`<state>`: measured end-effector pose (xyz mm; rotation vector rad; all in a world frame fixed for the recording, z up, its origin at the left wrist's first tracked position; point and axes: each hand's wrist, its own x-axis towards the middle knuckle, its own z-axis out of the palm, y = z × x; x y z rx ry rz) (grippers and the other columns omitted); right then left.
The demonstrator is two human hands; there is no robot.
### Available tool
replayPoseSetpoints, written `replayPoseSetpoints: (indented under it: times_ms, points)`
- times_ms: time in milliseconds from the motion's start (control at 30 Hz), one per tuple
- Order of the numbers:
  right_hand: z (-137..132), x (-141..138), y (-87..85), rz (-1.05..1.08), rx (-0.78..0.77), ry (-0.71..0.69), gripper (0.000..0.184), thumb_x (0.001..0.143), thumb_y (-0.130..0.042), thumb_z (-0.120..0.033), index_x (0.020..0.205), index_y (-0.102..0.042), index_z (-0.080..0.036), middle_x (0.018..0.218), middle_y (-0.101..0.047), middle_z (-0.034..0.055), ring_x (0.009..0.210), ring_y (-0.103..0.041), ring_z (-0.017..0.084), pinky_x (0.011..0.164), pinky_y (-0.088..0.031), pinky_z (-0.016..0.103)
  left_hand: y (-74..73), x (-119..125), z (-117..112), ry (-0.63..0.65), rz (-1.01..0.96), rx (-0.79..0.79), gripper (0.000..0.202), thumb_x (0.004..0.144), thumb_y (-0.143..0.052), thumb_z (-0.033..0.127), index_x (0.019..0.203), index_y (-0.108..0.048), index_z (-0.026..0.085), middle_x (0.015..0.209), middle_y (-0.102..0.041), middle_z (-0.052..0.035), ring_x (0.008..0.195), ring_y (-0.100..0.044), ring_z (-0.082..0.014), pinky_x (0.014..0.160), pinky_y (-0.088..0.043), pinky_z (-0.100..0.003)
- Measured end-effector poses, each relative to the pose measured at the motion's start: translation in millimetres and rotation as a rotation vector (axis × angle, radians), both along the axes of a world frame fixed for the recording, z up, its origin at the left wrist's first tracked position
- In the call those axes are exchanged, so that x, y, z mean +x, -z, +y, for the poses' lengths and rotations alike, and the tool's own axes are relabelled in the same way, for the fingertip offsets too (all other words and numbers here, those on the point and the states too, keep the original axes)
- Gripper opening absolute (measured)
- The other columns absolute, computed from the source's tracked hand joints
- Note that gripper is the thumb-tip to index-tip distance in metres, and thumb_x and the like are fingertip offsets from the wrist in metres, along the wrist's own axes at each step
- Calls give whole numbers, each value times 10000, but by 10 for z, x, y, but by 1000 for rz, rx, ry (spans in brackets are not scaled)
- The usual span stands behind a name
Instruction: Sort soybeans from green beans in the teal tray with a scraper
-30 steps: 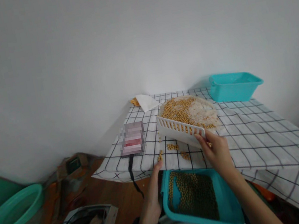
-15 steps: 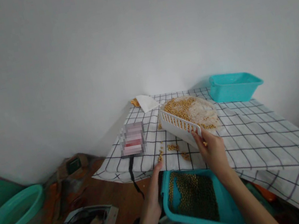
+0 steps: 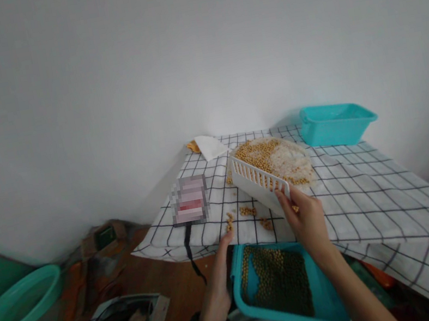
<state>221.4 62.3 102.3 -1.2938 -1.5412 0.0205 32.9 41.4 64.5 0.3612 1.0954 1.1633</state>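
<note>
My right hand (image 3: 306, 217) grips the near corner of a white slotted basket (image 3: 259, 183), tilted on the checked tablecloth (image 3: 370, 194) against a pile of yellow soybeans (image 3: 263, 156). A few loose beans (image 3: 248, 211) lie on the cloth in front of the basket. My left hand (image 3: 218, 281), with a dark wristband, holds the left rim of a teal tray (image 3: 326, 301) of beans at the table's near edge; its fingers wrap the rim.
A second teal tub (image 3: 334, 122) stands at the back right of the table. A blurred-out flat object (image 3: 189, 200) with a dark strap lies at the left edge. A white paper (image 3: 210, 146) sits at the back. A teal basin (image 3: 18, 303) rests on the floor.
The white basket has swung, its far end turning a little away and left toward the bean pile. My right hand shifted slightly left with it. The left hand and teal tray stayed put.
</note>
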Motion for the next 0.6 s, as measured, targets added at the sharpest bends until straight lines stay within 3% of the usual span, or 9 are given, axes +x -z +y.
replayPoseSetpoints:
  times_ms: [133, 300, 433, 600]
  points:
    - [-66, 25, -23, 44, -29, -20, 307, 993, -494, -368, 774, -615, -190, 603, -629, 7, 531, -610, 151, 512, -389, 232, 9, -6, 6, 20, -13, 6, 306, 886, -703, 396, 1114, -755, 198, 1156, -802, -54, 1271, -644, -232, 1134, -447, -319]
    - [10, -26, -21, 15, -18, -65, 290, 996, -485, -341, 808, -642, -186, 685, -686, 36, 619, -666, 175, 577, -427, 242, -23, 25, 19, 57, -27, -44, 348, 901, -677, 394, 1150, -725, 155, 1080, -818, -90, 1161, -713, -276, 1049, -532, -386]
    - [46, -31, 4, 29, -3, -7, 287, 999, -485, -345, 821, -641, -183, 674, -684, 36, 585, -647, 168, 560, -418, 242, -71, 36, 19, 32, -2, -71, 339, 907, -679, 356, 1161, -713, 135, 1041, -826, -89, 1149, -721, -249, 1063, -515, -344]
    - [25, -39, 12, 0, -20, -38, 313, 1003, -474, -363, 791, -629, -192, 643, -660, 23, 561, -633, 157, 543, -417, 233, -141, 53, 2, 7, 20, -59, 325, 900, -687, 335, 1168, -713, 151, 1046, -826, -78, 1189, -699, -238, 1100, -482, -333]
